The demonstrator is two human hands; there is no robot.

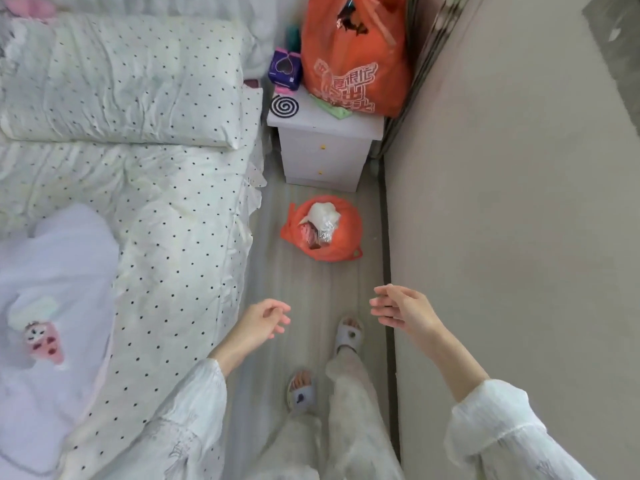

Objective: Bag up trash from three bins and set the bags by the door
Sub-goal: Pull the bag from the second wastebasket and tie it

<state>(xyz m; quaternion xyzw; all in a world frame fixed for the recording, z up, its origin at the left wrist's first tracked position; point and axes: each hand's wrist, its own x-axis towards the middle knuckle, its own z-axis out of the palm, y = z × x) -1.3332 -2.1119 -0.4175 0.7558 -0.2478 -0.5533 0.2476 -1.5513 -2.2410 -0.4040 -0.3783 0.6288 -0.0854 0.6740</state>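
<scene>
Both hands, left hand (263, 322) and right hand (398, 310), empty, fingers loosely curled. Orange bin liner (323, 228): soft, light, probably slippery; gather at rim.

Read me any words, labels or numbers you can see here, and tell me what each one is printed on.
Large orange bag on the nightstand: white Chinese characters, too blurred to read reliably.
Purple packet: a heart outline, small print unreadable.
Black spiral: a pattern, no text.
Nothing else carries writing.

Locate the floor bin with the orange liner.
Head view, centre: the orange-lined bin stands on the floor before the white nightstand, between bed and wall.
</scene>
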